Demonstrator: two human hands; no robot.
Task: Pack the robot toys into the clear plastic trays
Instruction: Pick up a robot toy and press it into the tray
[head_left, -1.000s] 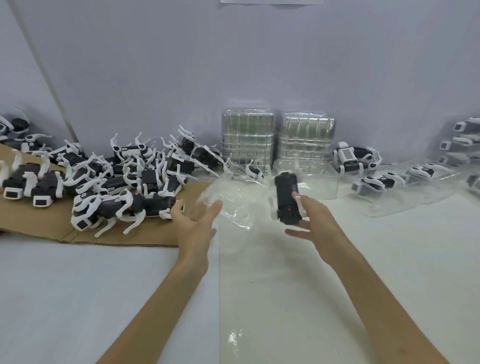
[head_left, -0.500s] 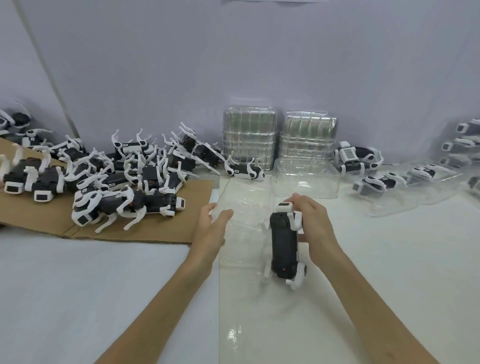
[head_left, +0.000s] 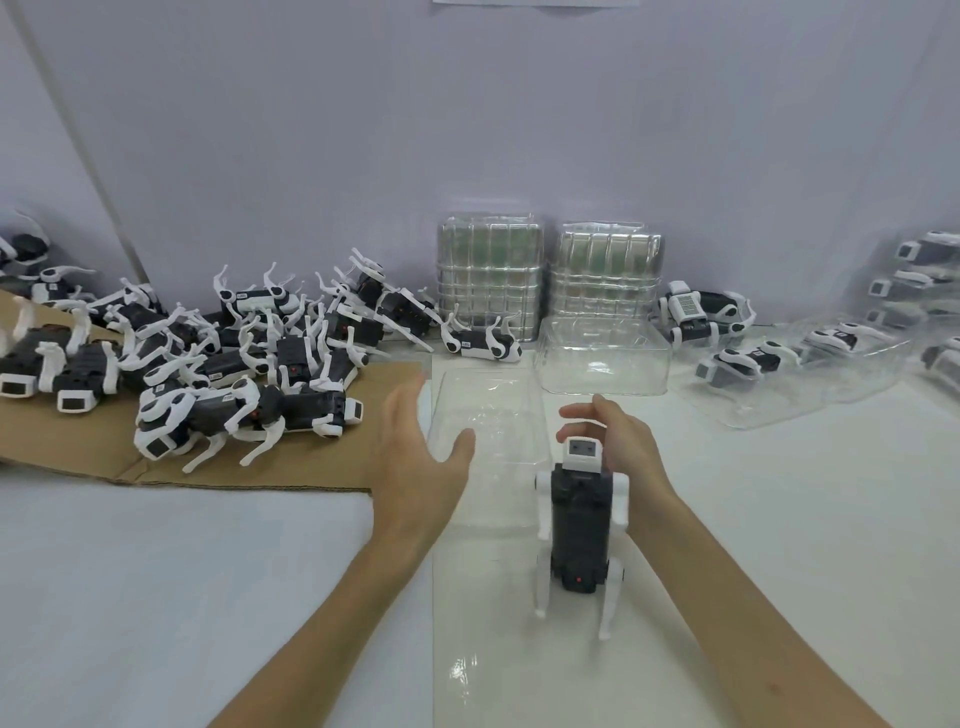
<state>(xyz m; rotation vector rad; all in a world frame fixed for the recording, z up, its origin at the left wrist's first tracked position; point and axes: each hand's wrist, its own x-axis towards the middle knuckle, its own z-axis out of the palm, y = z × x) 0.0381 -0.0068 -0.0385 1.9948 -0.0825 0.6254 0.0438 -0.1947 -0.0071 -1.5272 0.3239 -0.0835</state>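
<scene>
Boxy toy (head_left: 579, 525) lowered, glossy clear tray (head_left: 488, 415)

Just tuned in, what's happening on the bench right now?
A person is packing toys. The right hand grips a black-and-white robot toy by its head end, beside an empty clear tray on the white table. The left hand is open at that tray's left edge. More loose toys lie piled on cardboard to the left; filled trays sit far right.

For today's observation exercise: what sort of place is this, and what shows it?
Probably a packing bench in a toy workshop: a heap of identical robot toys on cardboard, stacks of clear trays by the wall, and the right hand holding one toy beside an empty tray.
</scene>
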